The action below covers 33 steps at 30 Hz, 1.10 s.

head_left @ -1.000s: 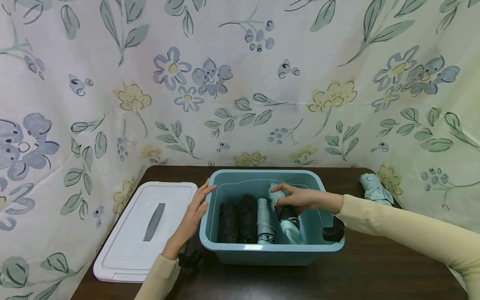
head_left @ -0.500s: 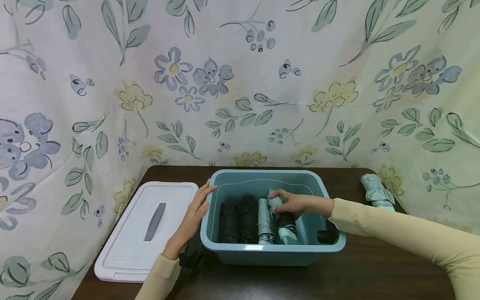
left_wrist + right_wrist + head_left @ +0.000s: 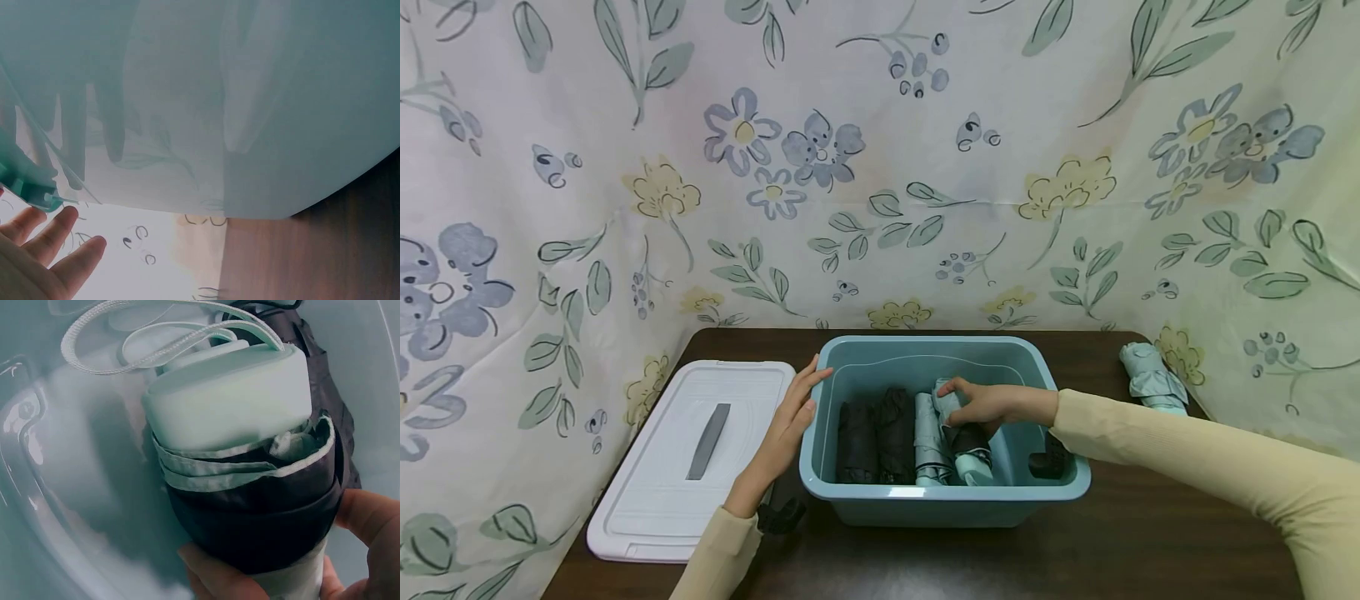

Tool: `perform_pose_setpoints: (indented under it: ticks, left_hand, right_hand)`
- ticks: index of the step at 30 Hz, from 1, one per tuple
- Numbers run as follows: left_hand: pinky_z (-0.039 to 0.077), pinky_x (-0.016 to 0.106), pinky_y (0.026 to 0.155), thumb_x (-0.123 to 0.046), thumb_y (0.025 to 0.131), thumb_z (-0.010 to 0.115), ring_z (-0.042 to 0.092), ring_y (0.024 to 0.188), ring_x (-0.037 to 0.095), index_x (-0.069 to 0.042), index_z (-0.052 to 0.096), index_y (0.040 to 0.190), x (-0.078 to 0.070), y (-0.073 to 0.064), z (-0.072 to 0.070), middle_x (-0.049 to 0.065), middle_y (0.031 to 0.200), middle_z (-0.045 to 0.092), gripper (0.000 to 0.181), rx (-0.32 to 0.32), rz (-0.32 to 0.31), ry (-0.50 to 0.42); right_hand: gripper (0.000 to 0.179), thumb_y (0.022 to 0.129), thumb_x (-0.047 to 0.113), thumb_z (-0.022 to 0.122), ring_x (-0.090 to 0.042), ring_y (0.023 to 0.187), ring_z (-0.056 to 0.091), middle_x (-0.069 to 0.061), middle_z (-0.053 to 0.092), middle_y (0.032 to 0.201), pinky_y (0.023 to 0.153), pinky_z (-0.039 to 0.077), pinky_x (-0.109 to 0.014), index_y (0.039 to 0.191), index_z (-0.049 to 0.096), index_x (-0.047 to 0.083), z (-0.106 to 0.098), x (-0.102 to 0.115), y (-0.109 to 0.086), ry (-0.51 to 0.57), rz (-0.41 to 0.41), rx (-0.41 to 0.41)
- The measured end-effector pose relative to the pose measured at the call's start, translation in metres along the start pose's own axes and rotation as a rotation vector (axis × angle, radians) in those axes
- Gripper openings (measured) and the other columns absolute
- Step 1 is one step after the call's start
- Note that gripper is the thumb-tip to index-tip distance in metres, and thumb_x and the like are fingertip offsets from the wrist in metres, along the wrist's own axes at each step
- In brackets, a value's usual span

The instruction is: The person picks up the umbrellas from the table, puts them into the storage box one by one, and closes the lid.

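In the head view, my right hand [image 3: 1000, 404] reaches into a blue-green plastic bin [image 3: 940, 494] and grips a folded compact umbrella [image 3: 975, 468]. The right wrist view shows thumb and fingers around this umbrella's [image 3: 250, 519] dark and pale cloth, its pale mint handle [image 3: 231, 400] and wrist strap pointing away from the palm. Close to its left lies a light blue folded umbrella [image 3: 928, 437], then two black folded umbrellas [image 3: 896, 437] side by side. My left hand [image 3: 786, 421] rests with extended fingers against the bin's left rim.
A white lid [image 3: 647, 467] with a grey handle lies left of the bin on the dark wooden table [image 3: 1165, 517]. Another light blue folded umbrella [image 3: 1152, 379] lies at the table's back right corner. A floral curtain [image 3: 880, 167] hangs behind.
My right hand has moved a little left and lower, bringing the gripped umbrella closer beside the light blue one in the bin. The left hand stays at the rim.
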<state>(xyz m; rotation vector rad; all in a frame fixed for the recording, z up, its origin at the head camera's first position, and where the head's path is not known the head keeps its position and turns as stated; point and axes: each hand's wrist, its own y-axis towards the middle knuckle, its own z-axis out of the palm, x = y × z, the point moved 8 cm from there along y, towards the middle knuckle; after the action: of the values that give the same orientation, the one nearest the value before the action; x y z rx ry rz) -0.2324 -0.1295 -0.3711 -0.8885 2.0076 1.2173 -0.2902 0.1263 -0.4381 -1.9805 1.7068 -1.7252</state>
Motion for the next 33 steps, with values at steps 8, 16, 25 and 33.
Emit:
perform_pose_setpoints:
  ticks: [8, 16, 25, 33]
  left_hand:
    - [0.017, 0.068, 0.1, 0.001, 0.094, 0.031, 0.012, 0.138, 0.043, 0.006, 0.035, 0.138, 0.002, 0.0, 0.001, 0.021, 0.151, 0.013, 0.044, 0.0, 0.002, -0.001]
    - [0.018, 0.069, 0.1, 0.0, 0.095, 0.031, 0.013, 0.138, 0.043, 0.005, 0.035, 0.138, 0.002, -0.001, 0.001, 0.024, 0.151, 0.013, 0.044, -0.001, 0.007, -0.003]
    - [0.018, 0.068, 0.1, 0.0, 0.095, 0.031, 0.012, 0.139, 0.042, 0.005, 0.035, 0.138, 0.003, 0.0, 0.0, 0.025, 0.151, 0.013, 0.044, 0.001, 0.016, -0.007]
    - [0.017, 0.068, 0.101, 0.001, 0.094, 0.03, 0.011, 0.139, 0.041, 0.003, 0.035, 0.139, 0.003, -0.001, 0.0, 0.022, 0.152, 0.013, 0.045, -0.002, 0.002, -0.009]
  right_hand:
    - [0.052, 0.089, 0.012, 0.057, -0.025, 0.082, 0.055, -0.022, 0.03, 0.121, 0.062, 0.05, -0.036, 0.131, 0.026, 0.015, 0.003, -0.002, 0.004, -0.014, 0.038, 0.056]
    - [0.055, 0.089, 0.007, 0.057, -0.028, 0.1, 0.051, -0.024, 0.022, 0.137, 0.071, 0.052, -0.038, 0.134, 0.026, 0.01, 0.004, -0.007, 0.004, -0.052, 0.112, 0.09]
    - [0.052, 0.091, 0.01, 0.056, -0.03, 0.11, 0.046, -0.025, 0.019, 0.139, 0.08, 0.051, -0.044, 0.133, 0.025, 0.007, 0.004, -0.004, 0.002, -0.073, 0.089, 0.104]
    - [0.056, 0.094, 0.023, 0.054, -0.034, 0.109, 0.054, -0.026, 0.017, 0.146, 0.085, 0.049, -0.046, 0.14, 0.024, 0.011, 0.002, 0.001, -0.007, -0.186, 0.067, 0.113]
